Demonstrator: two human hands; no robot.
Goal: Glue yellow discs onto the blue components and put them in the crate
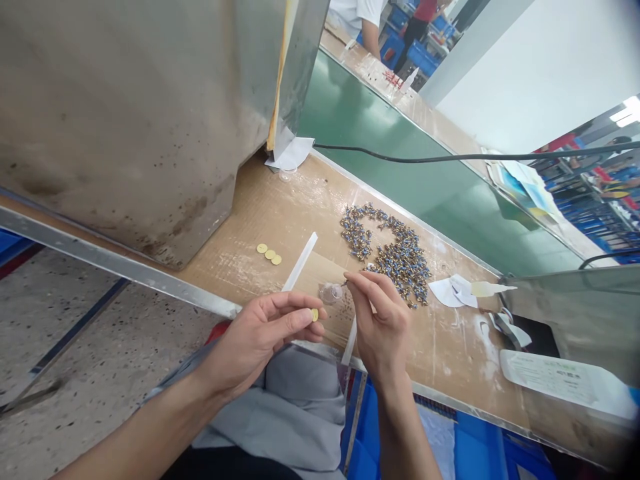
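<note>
Between the thumb and fingers of my left hand [275, 325] is a small yellow disc [315, 315]. To its right, my right hand [380, 320] pinches a tiny dark piece [345, 283] whose kind is too small to make out. Just beneath those fingertips a small clear round dish [331, 293] sits on the cardboard-covered bench [250, 213]. Several more yellow discs [270, 255] lie in a short row on the left. Behind my right hand spreads a pile of small brass-and-blue metal parts [400, 260].
A large metal housing [125, 120] stands at the left. On the right lie a white-tipped squeeze bottle [493, 289], a tape roll [513, 330] and a large white bottle [565, 383]. A black cable [425, 160] crosses above the green panel [380, 127]. Another person's arm [371, 37] shows beyond.
</note>
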